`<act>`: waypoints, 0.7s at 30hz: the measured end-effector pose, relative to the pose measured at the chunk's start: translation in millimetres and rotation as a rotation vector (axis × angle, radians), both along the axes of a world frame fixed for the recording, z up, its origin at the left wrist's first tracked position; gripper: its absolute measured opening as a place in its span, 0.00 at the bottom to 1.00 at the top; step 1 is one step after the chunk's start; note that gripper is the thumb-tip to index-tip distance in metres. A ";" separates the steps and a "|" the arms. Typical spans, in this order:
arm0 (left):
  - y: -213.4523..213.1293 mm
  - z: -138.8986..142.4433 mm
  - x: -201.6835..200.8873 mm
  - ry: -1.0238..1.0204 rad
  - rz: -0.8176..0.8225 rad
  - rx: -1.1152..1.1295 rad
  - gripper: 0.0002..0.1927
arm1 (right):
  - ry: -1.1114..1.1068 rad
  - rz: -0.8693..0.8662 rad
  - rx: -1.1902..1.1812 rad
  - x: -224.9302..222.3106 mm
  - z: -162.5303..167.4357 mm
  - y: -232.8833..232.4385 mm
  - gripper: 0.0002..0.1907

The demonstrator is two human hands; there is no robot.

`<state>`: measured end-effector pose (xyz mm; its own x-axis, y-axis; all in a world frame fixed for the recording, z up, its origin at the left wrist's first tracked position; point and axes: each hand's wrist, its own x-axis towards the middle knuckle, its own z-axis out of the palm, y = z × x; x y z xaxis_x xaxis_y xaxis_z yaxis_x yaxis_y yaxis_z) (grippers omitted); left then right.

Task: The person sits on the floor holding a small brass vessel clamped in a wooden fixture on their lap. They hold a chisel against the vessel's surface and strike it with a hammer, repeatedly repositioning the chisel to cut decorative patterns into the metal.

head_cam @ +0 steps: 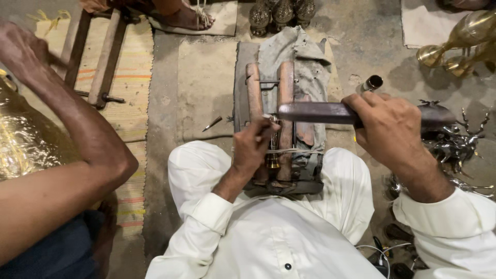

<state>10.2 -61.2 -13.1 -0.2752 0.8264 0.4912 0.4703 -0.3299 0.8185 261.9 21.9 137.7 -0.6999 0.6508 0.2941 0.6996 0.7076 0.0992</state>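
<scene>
My right hand (390, 129) grips a long flat metal file (315, 112) and holds it level across the top of a wooden clamp stand (268, 103). My left hand (253, 144) pinches a small metal tool or piece at the file's far end, just above a little brass part (272, 161) held between the two wooden bars. A grey cloth (302, 62) lies under the stand. My white-sleeved knees frame the stand on both sides.
Another person's bare arm (67, 129) reaches across at the left, beside a shiny gold sheet (26, 139). A second wooden frame (98, 57) lies on a striped mat. Brass vases (460, 41) and silver deer figures (454, 144) stand at right. A sandalled foot (188, 15) is at top.
</scene>
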 end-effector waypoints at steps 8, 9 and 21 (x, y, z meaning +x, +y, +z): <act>10.7 -11.6 -27.4 -0.658 -0.064 -0.131 0.18 | 0.469 -0.094 -0.718 -25.1 -63.0 11.0 0.22; 10.1 -15.5 -27.9 -0.665 -0.073 -0.161 0.18 | 0.545 -0.043 -0.786 -32.5 -72.4 12.8 0.22; -9.2 -32.3 -46.4 -0.607 -0.078 -0.180 0.16 | 0.387 -0.041 -0.661 -114.3 -118.1 21.8 0.27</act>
<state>-36.2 -70.4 -45.4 -0.3968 0.9103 0.1178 -0.1145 -0.1765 0.9776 147.6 43.7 19.6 -0.5982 0.7995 0.0538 0.6251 0.5076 -0.5929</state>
